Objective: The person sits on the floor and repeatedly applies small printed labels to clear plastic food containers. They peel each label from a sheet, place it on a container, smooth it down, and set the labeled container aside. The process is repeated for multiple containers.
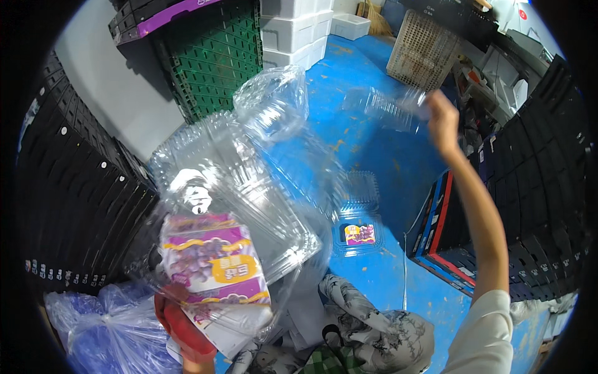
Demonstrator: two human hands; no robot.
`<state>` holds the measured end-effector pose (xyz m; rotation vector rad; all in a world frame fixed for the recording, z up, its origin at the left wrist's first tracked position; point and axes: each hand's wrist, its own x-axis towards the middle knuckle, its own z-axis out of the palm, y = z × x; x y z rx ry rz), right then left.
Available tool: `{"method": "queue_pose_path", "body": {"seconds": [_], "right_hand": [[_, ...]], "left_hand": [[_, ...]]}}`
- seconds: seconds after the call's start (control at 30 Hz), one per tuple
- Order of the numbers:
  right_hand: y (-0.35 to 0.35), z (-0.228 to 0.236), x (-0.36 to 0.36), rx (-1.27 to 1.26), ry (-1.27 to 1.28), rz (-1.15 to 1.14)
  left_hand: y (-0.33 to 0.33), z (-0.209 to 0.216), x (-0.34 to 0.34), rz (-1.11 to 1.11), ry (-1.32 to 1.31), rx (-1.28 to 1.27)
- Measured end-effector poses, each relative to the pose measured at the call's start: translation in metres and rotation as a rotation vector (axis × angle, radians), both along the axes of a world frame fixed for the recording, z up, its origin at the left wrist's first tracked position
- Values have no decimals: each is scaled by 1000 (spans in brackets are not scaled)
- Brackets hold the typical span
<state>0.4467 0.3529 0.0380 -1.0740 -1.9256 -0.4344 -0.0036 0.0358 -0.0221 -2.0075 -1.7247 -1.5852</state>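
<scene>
My right hand (pixel 443 123) is raised at the far right, blurred, its fingers closed on the edge of a clear plastic clamshell box (pixel 389 107) that hangs open. At the lower left, my left hand (pixel 184 327), in what looks like a red glove, grips a stack of purple-and-white grape labels (pixel 215 258); its fingertips are partly hidden. Behind the labels rises a large pile of nested clear clamshell boxes (pixel 230 168) in a clear bag. One open clamshell box (pixel 360 193) lies on the floor with a grape label (pixel 359 234) in it.
Stacked black crates stand at the left (pixel 81 168) and right (pixel 529 187). A green crate (pixel 212 62) and white foam boxes (pixel 293 31) are at the back, near a beige perforated basket (pixel 423 50). A bluish plastic bag (pixel 112 330) sits lower left on the blue floor (pixel 374 280).
</scene>
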Motion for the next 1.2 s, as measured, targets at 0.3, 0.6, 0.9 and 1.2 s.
{"method": "queue_pose_path", "body": {"seconds": [0.3,0.6,0.9,1.2], "right_hand": [[-163,-305,-7,-608,-470,-26],[-145,-311,3,-926,-666,-199],[-118,-174,-119,-687,722,50],[-152,-35,-210,-1282,1026,461]], "left_hand": [[-46,-37,-32,122,-952,-144],[-29,-21,23,0,-1216,-148],[-35,-9,42,-86,-727,-306],[-56,1,45,-136,-780,-460]]}}
